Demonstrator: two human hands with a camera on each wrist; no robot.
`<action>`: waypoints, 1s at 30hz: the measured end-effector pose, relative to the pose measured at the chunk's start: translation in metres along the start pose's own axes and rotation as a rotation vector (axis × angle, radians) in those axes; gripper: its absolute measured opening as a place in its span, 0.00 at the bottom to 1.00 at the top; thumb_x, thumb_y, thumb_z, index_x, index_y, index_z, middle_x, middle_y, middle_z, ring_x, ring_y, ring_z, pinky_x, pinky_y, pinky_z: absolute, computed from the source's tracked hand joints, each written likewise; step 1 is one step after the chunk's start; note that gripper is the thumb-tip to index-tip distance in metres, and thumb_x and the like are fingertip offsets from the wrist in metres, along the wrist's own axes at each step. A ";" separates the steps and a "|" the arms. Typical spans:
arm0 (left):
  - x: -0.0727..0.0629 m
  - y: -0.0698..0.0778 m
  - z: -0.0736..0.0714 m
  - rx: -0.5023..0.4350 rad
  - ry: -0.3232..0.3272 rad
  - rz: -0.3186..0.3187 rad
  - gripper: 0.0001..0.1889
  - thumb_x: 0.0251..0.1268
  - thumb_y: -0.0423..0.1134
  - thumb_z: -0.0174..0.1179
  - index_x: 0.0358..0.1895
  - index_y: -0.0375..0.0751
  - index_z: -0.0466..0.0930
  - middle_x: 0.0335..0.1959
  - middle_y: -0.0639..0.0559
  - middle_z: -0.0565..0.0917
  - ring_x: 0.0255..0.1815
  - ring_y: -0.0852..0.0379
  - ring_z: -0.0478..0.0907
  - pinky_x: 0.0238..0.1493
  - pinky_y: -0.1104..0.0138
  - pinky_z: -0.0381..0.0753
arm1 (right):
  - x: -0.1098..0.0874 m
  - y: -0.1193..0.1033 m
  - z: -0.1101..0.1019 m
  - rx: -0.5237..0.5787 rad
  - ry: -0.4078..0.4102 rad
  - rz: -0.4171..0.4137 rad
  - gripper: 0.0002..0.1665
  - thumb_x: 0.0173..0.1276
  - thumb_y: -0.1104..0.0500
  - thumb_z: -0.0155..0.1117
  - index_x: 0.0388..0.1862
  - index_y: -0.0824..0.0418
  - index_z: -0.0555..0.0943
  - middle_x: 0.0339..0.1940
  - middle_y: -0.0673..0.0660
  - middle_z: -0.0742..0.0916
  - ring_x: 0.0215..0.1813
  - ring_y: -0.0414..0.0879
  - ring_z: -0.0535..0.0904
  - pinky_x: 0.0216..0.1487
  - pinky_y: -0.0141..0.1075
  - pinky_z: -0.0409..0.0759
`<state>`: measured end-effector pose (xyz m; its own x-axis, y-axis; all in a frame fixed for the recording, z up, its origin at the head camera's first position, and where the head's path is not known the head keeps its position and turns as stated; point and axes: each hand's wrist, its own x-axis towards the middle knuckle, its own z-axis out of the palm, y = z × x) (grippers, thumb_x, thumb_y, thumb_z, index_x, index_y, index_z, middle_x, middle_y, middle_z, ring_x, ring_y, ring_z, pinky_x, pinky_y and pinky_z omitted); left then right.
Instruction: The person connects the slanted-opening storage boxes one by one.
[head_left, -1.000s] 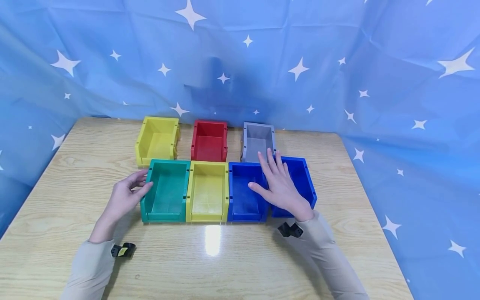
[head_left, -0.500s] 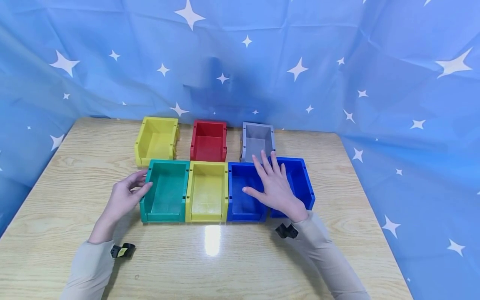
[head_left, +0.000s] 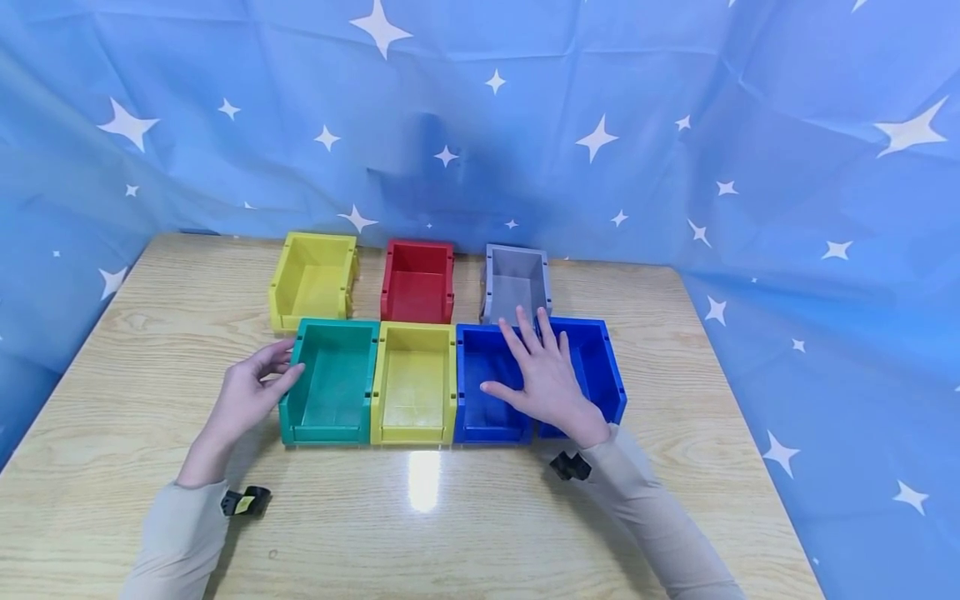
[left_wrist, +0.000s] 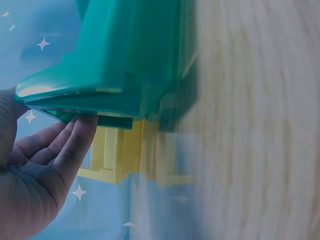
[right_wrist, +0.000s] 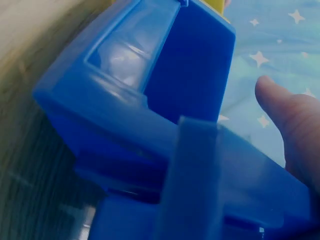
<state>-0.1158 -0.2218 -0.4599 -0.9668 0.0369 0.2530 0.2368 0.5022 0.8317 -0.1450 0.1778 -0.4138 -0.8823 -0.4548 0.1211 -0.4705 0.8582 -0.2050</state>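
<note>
My left hand [head_left: 251, 392] pinches the left wall of a green open-front bin [head_left: 335, 379], its thumb over the rim and the fingers curled outside. In the left wrist view, fingertips lie under the rim of that bin [left_wrist: 115, 65]. A yellow bin [head_left: 414, 383] stands to the right of the green one, followed by a blue bin [head_left: 487, 400]. Over the wall between this and the rightmost blue bin [head_left: 596, 358] is my right hand [head_left: 551, 379], fingers spread and straight. Whether its palm touches the walls is hidden. The rightmost bin sits slightly askew.
Behind the front row stand another yellow bin [head_left: 315, 279], a red bin [head_left: 417, 283] and a grey bin [head_left: 517, 283]. They rest on a wood-grain table [head_left: 337, 533]. A blue star-patterned cloth [head_left: 480, 108] hangs along the back and sides.
The rightmost blue bin has shifted a little left and turned straighter, closer in line with its neighbour. My right hand has moved left and slightly nearer with it. The left hand stays put.
</note>
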 end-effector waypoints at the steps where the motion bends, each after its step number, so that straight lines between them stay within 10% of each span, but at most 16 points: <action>1: 0.000 0.000 0.000 0.006 0.001 0.003 0.18 0.64 0.30 0.58 0.55 0.22 0.73 0.40 0.31 0.81 0.37 0.81 0.71 0.37 0.86 0.73 | 0.000 0.000 0.000 -0.004 0.004 -0.005 0.55 0.57 0.30 0.58 0.75 0.55 0.53 0.76 0.62 0.51 0.74 0.61 0.34 0.62 0.71 0.46; 30: 0.000 0.002 0.001 -0.015 0.001 -0.005 0.20 0.61 0.27 0.60 0.55 0.23 0.73 0.41 0.31 0.82 0.37 0.79 0.71 0.36 0.86 0.73 | 0.010 0.008 -0.002 0.100 -0.046 0.060 0.53 0.63 0.29 0.49 0.77 0.54 0.45 0.77 0.57 0.42 0.74 0.61 0.30 0.63 0.70 0.38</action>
<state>-0.1150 -0.2198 -0.4589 -0.9678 0.0341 0.2493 0.2336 0.4897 0.8400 -0.1575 0.1802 -0.4122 -0.9075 -0.4155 0.0613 -0.4133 0.8575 -0.3064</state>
